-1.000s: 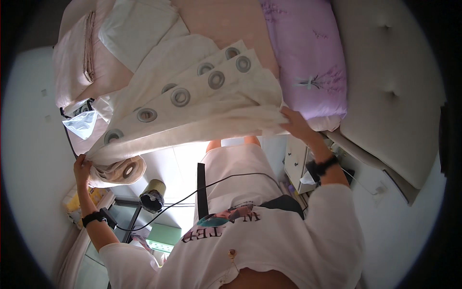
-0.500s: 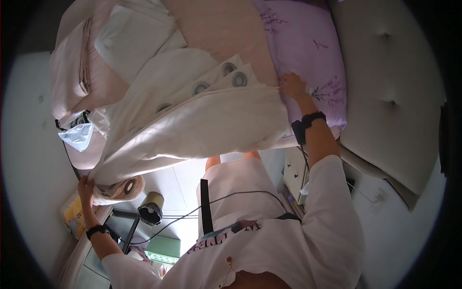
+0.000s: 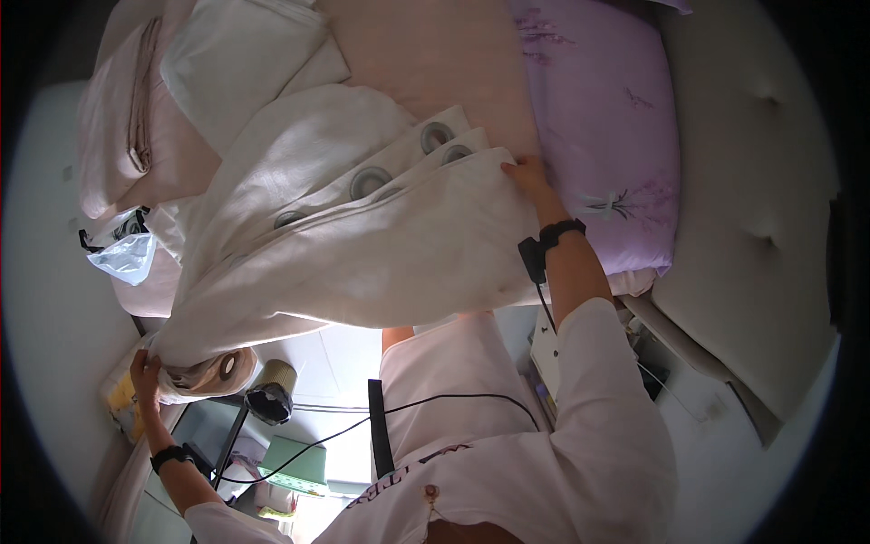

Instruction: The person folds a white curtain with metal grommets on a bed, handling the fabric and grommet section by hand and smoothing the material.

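A cream curtain [image 3: 362,245] with round metal eyelets is stretched between my two hands over a bed. My left hand [image 3: 145,374], low at the left, grips the bunched end of the curtain, where one eyelet shows. My right hand [image 3: 526,177] holds the curtain's other end, pressing it down onto the bed beside a lilac pillow [image 3: 607,127]. Several eyelets [image 3: 370,181] lie in overlapping folds near the right hand. Both wrists wear dark bands.
Pink bedding [image 3: 435,54] covers the bed; folded pale cloths [image 3: 236,54] lie at its far left. A clear plastic bag [image 3: 122,257] sits at the bed's left edge. A padded headboard [image 3: 770,227] runs along the right. A black lamp [image 3: 267,399] stands below.
My right hand has carried its end of the curtain up and onto the bed next to the pillow. My left hand dropped lower at the left, and the folds have gathered closer.
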Demonstrator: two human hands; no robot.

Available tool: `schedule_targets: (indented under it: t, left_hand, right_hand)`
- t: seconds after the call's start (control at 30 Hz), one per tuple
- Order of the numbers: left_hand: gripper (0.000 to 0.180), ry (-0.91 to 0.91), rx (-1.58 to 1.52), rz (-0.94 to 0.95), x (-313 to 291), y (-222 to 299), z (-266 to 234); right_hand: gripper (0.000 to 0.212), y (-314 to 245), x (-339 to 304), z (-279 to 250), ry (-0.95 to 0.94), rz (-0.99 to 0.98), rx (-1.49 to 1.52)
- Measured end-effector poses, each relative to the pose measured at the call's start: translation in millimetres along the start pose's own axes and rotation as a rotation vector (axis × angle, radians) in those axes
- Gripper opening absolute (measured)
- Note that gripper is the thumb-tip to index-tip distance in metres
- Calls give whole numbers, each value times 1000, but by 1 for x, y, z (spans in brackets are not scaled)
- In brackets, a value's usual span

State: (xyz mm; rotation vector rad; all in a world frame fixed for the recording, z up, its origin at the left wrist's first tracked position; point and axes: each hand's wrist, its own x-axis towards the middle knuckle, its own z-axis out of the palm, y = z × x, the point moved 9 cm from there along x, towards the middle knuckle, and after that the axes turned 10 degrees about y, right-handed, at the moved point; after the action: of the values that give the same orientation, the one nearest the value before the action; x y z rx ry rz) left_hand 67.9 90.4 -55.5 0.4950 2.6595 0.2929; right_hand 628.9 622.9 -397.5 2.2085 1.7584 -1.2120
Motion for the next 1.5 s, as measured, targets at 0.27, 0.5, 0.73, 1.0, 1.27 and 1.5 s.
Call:
schedule_targets:
  t: [0.27,0.5,0.73,1.0,1.27,1.5]
  left_hand:
    - [14,1,-2,2,-10,-5,-2]
    - [16,137,-63,-13,-14,-39,-10]
    - [15,49,9,-39,2,-29,-2]
    - [12,-14,54,-10,-4,-45,4]
    - [10,-1,-16,-130,1,-53,14]
    - [12,64,-96,-71,-2,-40,6]
  right_hand:
    - [26,-59,-32,-28,132,-327,30]
    - [30,-89,-50,1,-281,-185,211]
    - [33,-96,-13,39,-219,-568,129]
    - [20,-190,-77,-42,162,-669,509]
    - [31,-179,-18,68,-248,-650,51]
    - [27,-189,-39,23,-58,-536,132]
